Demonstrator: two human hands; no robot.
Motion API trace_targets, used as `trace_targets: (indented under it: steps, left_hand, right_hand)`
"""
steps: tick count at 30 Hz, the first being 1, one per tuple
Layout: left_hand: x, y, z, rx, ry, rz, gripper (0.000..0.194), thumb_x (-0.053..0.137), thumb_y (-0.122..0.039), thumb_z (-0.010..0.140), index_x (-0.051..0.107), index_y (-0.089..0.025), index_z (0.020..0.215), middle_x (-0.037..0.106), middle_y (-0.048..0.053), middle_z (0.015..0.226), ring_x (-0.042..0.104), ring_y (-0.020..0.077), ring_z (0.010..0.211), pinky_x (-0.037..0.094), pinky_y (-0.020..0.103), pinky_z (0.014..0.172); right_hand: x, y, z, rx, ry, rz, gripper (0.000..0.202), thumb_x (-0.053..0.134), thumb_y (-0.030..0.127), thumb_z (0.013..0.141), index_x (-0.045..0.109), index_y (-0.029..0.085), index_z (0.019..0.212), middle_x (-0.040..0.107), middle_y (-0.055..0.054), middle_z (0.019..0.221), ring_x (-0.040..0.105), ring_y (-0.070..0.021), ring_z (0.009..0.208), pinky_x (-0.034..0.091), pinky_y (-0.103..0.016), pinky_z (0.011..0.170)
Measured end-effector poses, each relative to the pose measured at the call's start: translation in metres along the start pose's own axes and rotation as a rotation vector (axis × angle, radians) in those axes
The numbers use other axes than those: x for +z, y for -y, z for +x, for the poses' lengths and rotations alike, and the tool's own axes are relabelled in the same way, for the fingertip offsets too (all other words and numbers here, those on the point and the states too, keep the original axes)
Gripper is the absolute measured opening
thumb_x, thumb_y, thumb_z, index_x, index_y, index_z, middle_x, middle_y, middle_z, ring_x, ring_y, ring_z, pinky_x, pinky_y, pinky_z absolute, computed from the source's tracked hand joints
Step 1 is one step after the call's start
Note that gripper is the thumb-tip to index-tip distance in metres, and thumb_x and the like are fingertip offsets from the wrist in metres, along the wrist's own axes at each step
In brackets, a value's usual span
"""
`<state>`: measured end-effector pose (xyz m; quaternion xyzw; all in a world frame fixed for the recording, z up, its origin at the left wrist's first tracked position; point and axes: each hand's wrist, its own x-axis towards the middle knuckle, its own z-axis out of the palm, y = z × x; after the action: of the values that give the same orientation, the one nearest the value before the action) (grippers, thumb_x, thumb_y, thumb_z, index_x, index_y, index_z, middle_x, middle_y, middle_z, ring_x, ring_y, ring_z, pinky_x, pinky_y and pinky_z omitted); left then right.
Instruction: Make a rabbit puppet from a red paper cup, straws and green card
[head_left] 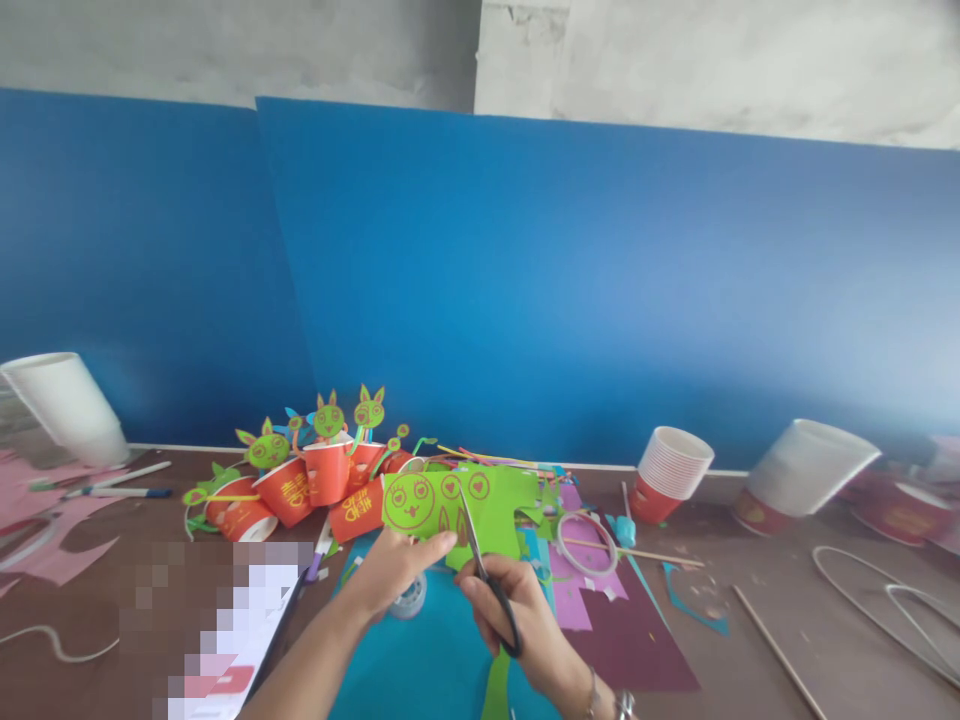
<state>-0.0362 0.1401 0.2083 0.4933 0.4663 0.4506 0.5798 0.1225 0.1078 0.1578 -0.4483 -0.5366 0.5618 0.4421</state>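
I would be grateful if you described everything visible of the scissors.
The scissors have slim, metallic-looking blades and black, plastic-looking handles. The right hand grips the handles, one loop showing. They slant, tips away and slightly left, blades at the green paper, near its drawn circles. How far the blades are open is unclear.

Cups (289, 491) cluster on the surface (750, 562) left of the left grip (394, 566); a cup stack (673, 475) stands right of the right grip (529, 600).

hands (409, 562) (516, 602): 2 | scissors (475, 540): 1 | large pale ring (590, 572): 1 | heaped red cups (326, 474): perhaps 6, overlapping
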Motion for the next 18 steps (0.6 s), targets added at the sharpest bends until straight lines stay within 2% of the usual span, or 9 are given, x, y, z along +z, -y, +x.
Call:
trace_targets:
  steps: [3, 5, 8, 13, 18]
  left_hand:
    - [-0.003, -0.001, 0.001, 0.026, 0.118, 0.029, 0.03, 0.073, -0.039, 0.065, 0.073, -0.024, 0.091, 0.076, 0.004, 0.076, 0.069, 0.0266, 0.087, 0.051, 0.037, 0.087]
    - [-0.005, -0.001, 0.002, 0.043, 0.157, 0.041, 0.034, 0.072, -0.04, 0.066, 0.073, -0.024, 0.096, 0.076, 0.005, 0.083, 0.069, 0.0273, 0.093, 0.051, 0.037, 0.088]
    - [-0.007, -0.001, 0.003, 0.04, 0.168, 0.065, 0.036, 0.072, -0.04, 0.066, 0.072, -0.025, 0.1, 0.077, 0.005, 0.085, 0.069, 0.0275, 0.093, 0.052, 0.036, 0.085]
    - [-0.008, -0.004, 0.002, 0.018, 0.143, 0.1, 0.036, 0.072, -0.039, 0.066, 0.073, -0.025, 0.099, 0.076, 0.004, 0.075, 0.069, 0.0289, 0.093, 0.051, 0.038, 0.086]
    - [-0.012, -0.005, 0.003, 0.028, 0.207, 0.099, 0.036, 0.07, -0.038, 0.069, 0.072, -0.024, 0.102, 0.077, 0.006, 0.088, 0.067, 0.0294, 0.099, 0.049, 0.04, 0.091]
  right_hand:
    - [-0.002, 0.002, 0.0, 0.015, 0.026, -0.001, 0.05, 0.07, 0.063, 0.068, 0.064, 0.014, 0.075, 0.045, 0.007, 0.038, 0.036, -0.0061, 0.032, 0.023, -0.019, 0.034]
    - [-0.003, 0.004, 0.0, 0.021, 0.048, -0.013, 0.05, 0.072, 0.062, 0.067, 0.065, 0.014, 0.077, 0.048, 0.006, 0.039, 0.037, -0.0065, 0.032, 0.023, -0.019, 0.035]
    - [-0.005, 0.007, 0.0, 0.029, 0.056, -0.033, 0.05, 0.071, 0.061, 0.068, 0.065, 0.013, 0.078, 0.047, 0.007, 0.038, 0.036, -0.0062, 0.032, 0.023, -0.019, 0.035]
    - [-0.005, 0.008, 0.0, 0.05, 0.054, -0.067, 0.049, 0.068, 0.062, 0.07, 0.064, 0.013, 0.074, 0.043, 0.008, 0.036, 0.034, -0.0056, 0.032, 0.022, -0.019, 0.035]
    - [-0.006, 0.009, -0.002, 0.047, 0.068, -0.082, 0.05, 0.066, 0.064, 0.072, 0.063, 0.014, 0.073, 0.042, 0.008, 0.036, 0.031, -0.0048, 0.031, 0.02, -0.019, 0.035]
